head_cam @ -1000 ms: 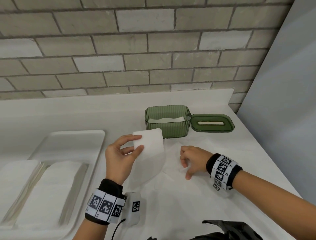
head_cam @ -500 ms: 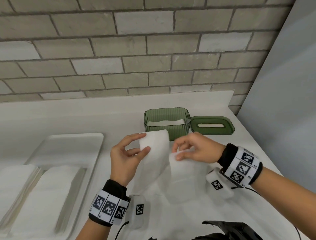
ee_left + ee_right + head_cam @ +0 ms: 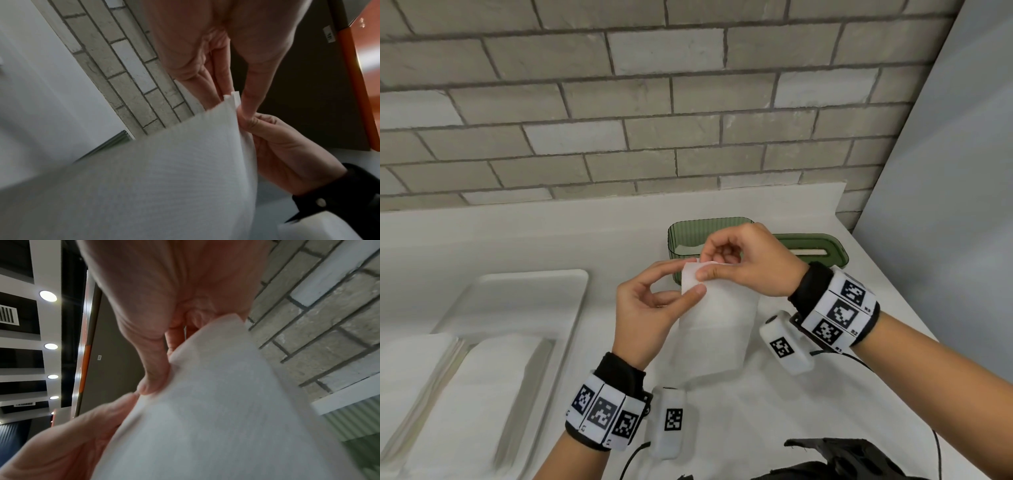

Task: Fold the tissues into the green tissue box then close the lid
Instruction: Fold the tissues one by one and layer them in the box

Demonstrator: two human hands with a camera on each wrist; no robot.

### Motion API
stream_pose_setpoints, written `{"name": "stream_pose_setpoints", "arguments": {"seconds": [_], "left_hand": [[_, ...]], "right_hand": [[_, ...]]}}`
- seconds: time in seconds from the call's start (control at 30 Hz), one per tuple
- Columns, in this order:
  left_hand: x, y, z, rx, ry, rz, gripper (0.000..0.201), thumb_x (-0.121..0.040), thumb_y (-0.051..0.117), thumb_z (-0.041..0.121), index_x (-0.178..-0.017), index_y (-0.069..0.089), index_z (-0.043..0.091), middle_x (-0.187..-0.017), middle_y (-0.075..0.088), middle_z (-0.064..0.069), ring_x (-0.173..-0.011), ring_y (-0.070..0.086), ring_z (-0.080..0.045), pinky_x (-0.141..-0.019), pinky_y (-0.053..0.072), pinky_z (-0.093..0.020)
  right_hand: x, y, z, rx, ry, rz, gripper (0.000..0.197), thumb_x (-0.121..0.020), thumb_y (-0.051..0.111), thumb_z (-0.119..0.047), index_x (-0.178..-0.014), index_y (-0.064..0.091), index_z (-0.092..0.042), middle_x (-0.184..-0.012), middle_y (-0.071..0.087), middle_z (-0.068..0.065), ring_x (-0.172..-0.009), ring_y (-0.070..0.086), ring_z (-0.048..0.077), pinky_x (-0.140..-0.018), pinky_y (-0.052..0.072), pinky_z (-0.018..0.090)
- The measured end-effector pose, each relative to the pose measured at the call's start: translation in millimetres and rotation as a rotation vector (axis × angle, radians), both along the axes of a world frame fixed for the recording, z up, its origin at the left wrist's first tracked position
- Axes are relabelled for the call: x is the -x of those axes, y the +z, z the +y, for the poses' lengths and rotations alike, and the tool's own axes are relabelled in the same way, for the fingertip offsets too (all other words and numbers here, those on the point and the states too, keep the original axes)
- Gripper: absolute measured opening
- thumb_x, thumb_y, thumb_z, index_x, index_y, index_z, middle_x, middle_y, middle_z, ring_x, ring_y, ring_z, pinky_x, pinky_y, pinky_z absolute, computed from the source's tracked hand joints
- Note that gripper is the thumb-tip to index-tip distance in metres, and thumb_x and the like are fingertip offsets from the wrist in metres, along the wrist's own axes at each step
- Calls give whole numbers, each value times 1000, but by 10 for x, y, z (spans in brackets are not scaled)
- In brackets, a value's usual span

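A white tissue (image 3: 717, 318) hangs folded above the counter, in front of the green tissue box (image 3: 688, 236). My left hand (image 3: 654, 301) pinches its upper left corner between thumb and fingers. My right hand (image 3: 743, 260) pinches the top edge right beside it, its thumb meeting the left thumb. The box stands open with white tissue inside. Its green lid (image 3: 815, 251) lies flat just right of the box, partly hidden by my right hand. In the left wrist view the tissue (image 3: 164, 170) shows its layered corner between both hands. The tissue (image 3: 216, 410) fills the right wrist view.
A white tray (image 3: 493, 329) at the left holds two stacks of flat tissues (image 3: 465, 394). Another tissue sheet (image 3: 739, 404) lies spread on the counter under my hands. A brick wall runs behind, a grey panel (image 3: 945, 205) stands at the right, and a dark object (image 3: 842, 459) sits at the near edge.
My right hand lifted the tissue's other end off the counter and brought it up to meet the corner in my left hand, doubling the sheet over. Both hands rose toward the box.
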State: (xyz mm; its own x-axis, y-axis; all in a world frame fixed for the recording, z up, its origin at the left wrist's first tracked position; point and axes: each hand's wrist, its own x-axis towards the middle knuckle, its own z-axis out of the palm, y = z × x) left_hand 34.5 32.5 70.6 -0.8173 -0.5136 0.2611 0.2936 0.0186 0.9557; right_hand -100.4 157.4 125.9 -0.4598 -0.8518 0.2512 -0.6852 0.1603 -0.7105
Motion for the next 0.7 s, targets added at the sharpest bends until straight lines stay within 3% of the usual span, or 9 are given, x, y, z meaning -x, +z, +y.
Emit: {"name": "stream_pose_setpoints", "arguments": {"seconds": [0.13,0.23,0.37,0.47,0.57,0.63,0.7], "left_hand": [[-4,-14,-26,43,-2,-7,34,-72,78,-5,-103,73,10,-110,71,-5,-73,73,-31,-73,58,-31],[-19,-13,-42,75,12,-1,34,-72,77,-7,-100,74,13,-107,72,-3,-74,74,-27,-70,57,-24],[-79,-10,-201,105,157,-12,32,-72,79,-5,-96,73,16,-105,73,3,-72,74,-19,-68,57,-20],[-190,-40,-476,109,337,-18,31,-72,79,-5,-95,71,14,-101,74,8,-62,68,-5,-64,54,-13],[-332,-44,-701,126,441,-33,34,-73,80,-2,-103,70,9,-108,73,4,-70,68,-16,-72,59,-23],[-400,-49,-764,186,475,-27,39,-72,79,-4,-107,69,11,-109,69,3,-78,67,-10,-73,58,-20],[-425,-72,-778,222,482,-20,45,-71,80,-5,-108,69,18,-108,67,2,-89,63,-13,-71,56,-17]], "right_hand": [[18,32,-27,-34,19,35,13,-74,82,-27,-72,69,-23,-55,49,-9,-52,38,6,-53,34,15],[24,29,-63,-41,49,29,15,-73,82,-27,-75,70,-19,-57,51,-9,-53,40,6,-54,36,16],[202,-174,-111,3,-12,-12,18,-82,72,-36,-88,67,-20,-80,62,-2,-69,50,8,-63,39,19],[398,-582,-64,-289,-13,73,25,-89,63,-41,-100,65,-18,-98,65,-3,-82,57,10,-73,43,25],[413,-1048,47,-756,89,163,41,-79,75,-35,-114,60,-20,-107,52,-6,-97,52,15,-81,41,26],[376,-1231,87,-866,158,232,61,-71,79,-36,-125,53,-21,-118,47,-4,-113,45,19,-94,40,33],[354,-1299,79,-877,180,334,75,-67,80,-39,-132,47,-24,-128,43,-3,-118,39,18,-98,37,40]]}}
